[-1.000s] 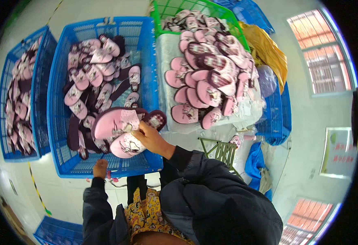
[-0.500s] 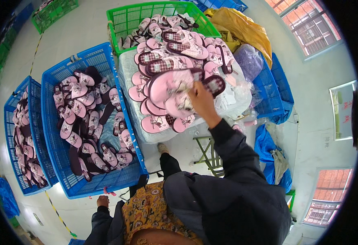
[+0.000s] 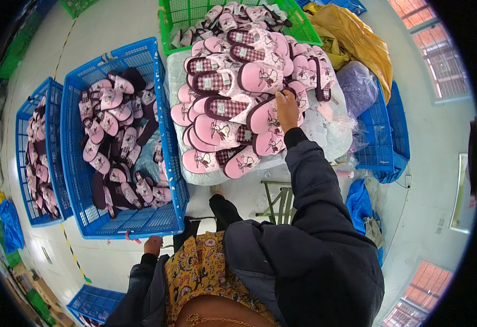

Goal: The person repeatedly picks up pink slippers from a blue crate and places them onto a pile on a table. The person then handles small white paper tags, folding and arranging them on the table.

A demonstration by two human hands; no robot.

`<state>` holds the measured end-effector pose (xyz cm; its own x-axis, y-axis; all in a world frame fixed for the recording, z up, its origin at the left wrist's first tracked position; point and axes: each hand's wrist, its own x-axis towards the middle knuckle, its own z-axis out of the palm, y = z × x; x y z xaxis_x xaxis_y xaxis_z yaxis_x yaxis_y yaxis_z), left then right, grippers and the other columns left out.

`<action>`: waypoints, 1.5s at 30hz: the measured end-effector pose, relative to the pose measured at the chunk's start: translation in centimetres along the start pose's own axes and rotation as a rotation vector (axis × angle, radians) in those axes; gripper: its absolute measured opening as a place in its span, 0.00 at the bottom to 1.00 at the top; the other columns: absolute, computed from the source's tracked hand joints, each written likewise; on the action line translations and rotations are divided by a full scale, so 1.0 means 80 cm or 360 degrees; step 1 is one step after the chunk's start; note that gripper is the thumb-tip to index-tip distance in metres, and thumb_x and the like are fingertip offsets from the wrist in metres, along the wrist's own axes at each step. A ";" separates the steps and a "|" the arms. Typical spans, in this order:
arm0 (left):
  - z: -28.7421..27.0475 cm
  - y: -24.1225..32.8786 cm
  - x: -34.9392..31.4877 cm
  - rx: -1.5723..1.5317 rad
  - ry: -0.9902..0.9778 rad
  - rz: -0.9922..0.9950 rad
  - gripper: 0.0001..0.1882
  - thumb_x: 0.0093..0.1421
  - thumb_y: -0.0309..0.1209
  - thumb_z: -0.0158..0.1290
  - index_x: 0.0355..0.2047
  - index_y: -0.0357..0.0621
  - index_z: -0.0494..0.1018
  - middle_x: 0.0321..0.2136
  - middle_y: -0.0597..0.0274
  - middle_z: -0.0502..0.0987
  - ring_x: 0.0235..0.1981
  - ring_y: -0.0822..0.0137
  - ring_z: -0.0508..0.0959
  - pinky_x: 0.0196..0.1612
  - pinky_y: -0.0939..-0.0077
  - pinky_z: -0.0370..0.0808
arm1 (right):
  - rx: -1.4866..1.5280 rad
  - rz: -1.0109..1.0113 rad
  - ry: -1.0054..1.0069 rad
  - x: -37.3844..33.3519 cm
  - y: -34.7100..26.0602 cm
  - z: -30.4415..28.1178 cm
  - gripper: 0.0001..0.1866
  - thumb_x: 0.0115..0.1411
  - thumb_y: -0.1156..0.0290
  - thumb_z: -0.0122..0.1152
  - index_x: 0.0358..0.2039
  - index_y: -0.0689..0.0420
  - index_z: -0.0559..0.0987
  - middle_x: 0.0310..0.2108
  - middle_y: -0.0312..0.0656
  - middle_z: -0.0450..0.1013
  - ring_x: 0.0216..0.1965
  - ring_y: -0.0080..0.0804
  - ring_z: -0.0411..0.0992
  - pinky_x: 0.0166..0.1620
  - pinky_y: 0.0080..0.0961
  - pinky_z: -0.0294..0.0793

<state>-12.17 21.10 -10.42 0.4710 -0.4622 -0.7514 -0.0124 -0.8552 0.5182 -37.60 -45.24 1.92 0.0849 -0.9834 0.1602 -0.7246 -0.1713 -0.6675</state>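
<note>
Right hand (image 3: 288, 112): its bent fingers touch a pink slipper (image 3: 262, 115); whether they pinch it, we cannot tell.
Left hand (image 3: 153, 246): it hangs near the blue crate (image 3: 170, 131), loosely curled, and seems to hold nothing.
Slipper place: upon the slipper heap (image 3: 227, 109), over the wrapped block (image 3: 174, 76).
Slipper step: we judge it as placing on this heap.
Next hand move: it calls for gentle fingers, because slippers overlap closely.

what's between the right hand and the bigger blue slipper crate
In the head view, pink slippers on a pale plastic-covered platform lie between the right hand and the blue crate.
</note>
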 end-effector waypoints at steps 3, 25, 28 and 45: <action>-0.005 -0.056 0.008 0.0914 0.0109 0.0725 0.05 0.53 0.34 0.50 0.26 0.48 0.73 0.28 0.63 0.76 0.32 0.62 0.77 0.32 0.67 0.75 | -0.0400 -0.0194 0.0183 -0.020 -0.002 0.010 0.23 0.59 0.55 0.50 0.47 0.59 0.72 0.45 0.52 0.71 0.47 0.53 0.68 0.49 0.41 0.66; -0.232 -0.171 0.067 0.0366 0.0851 -0.0216 0.11 0.56 0.37 0.48 0.36 0.48 0.73 0.33 0.51 0.78 0.36 0.48 0.78 0.40 0.57 0.74 | 0.0733 0.0399 -0.0920 -0.432 -0.182 0.096 0.11 0.63 0.65 0.49 0.24 0.52 0.66 0.18 0.29 0.59 0.20 0.16 0.57 0.23 0.16 0.56; -0.277 -0.182 0.099 0.0544 0.0964 -0.0195 0.11 0.54 0.36 0.50 0.35 0.46 0.73 0.32 0.52 0.78 0.36 0.49 0.77 0.39 0.56 0.74 | 0.0855 0.0589 -0.1362 -0.476 -0.242 0.204 0.09 0.63 0.66 0.52 0.29 0.57 0.72 0.21 0.32 0.64 0.21 0.17 0.59 0.25 0.16 0.58; -0.356 -0.217 0.167 0.0753 0.1277 -0.0136 0.07 0.56 0.35 0.53 0.29 0.46 0.75 0.25 0.57 0.78 0.27 0.56 0.77 0.32 0.65 0.72 | 0.0514 -0.0425 -0.2016 -0.552 -0.323 0.869 0.19 0.50 0.59 0.68 0.29 0.59 0.70 0.27 0.38 0.70 0.29 0.30 0.68 0.33 0.29 0.67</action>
<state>19.49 36.47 -17.83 0.9527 -0.2440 -0.1811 -0.2245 -0.9669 0.1214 24.92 -1.53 -38.49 0.8980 -0.2636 -0.3521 -0.4079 -0.1996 -0.8909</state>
